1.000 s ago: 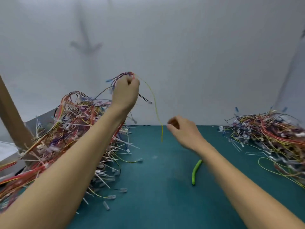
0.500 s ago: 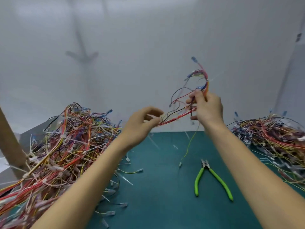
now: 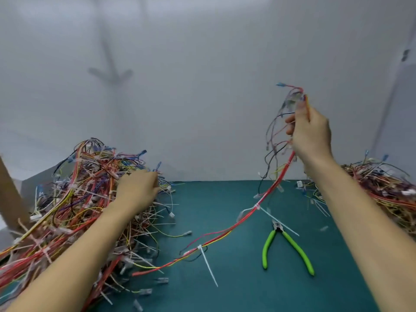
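Wiring workbench, teal mat [image 3: 225,296], wire heaps [image 3: 74,199], green cutters [image 3: 286,248]

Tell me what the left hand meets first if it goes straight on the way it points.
Likely the left wire pile: the left hand sits at its upper right strands. Depth is unclear.

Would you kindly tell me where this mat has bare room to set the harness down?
Barest is the near strip of the mat, on the person's side of the green-handled cutters. A second patch lies at the far edge, between the left heap and the red harness hanging from the right hand. Crowded: the right heap and the harness's diagonal.
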`<state>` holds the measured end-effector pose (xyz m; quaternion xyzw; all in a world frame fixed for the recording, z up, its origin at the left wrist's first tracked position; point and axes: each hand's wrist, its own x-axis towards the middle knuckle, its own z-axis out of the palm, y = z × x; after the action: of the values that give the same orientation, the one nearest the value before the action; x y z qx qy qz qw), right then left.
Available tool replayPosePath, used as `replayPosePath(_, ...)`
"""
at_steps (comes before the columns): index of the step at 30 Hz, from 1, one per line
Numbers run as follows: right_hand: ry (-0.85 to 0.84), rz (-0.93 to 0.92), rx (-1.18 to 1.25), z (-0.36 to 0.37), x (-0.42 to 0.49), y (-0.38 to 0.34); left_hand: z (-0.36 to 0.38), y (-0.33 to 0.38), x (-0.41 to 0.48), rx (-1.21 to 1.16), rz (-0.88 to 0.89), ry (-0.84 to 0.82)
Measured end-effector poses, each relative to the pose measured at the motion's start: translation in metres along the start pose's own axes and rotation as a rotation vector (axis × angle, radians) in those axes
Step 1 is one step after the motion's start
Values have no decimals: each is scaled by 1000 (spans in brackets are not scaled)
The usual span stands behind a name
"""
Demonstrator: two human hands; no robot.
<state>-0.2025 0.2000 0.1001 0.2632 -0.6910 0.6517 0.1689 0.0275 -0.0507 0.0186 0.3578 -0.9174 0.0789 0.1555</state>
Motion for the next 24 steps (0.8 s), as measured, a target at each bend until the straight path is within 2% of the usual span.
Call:
replayPosePath(2,22,-112,-127,2,-3,-2,3,13,0,5,27,87)
replayPosePath(4,148,-244,-290,-3,1,-5,6,25,-5,-1,150,115)
replayPosePath(7,300,-415,-497,-15,9,-15,8,46,-21,-38,432,-74)
replayPosePath(8,305,-449,-539,-16,10,-18,6,56,-27,-167,471,-152)
replayPosePath(11,275,-502,-582,-10,7,-23,-10,90,-39,-944,408,-480)
replayPosePath(12,261,-508,-595,-6,5,-24,-17,101,-39,-1065,430,-568)
replayPosePath(14,228,-499,-613,1,1,-23,-25,117,-36,-1030,546,-626)
replayPosePath(16,207,-452,-592,7,-3,-23,-28,128,-30,-908,583,-580)
replayPosePath(18,179,-382,-495,12,-6,-24,-26,134,-24,-884,519,-478)
replayPosePath(21,64,-240,-299,18,-10,-27,-21,141,-14,-935,318,-242)
replayPosePath(24,-46,-118,-158,23,-17,-32,-24,152,-6,-1178,28,-136)
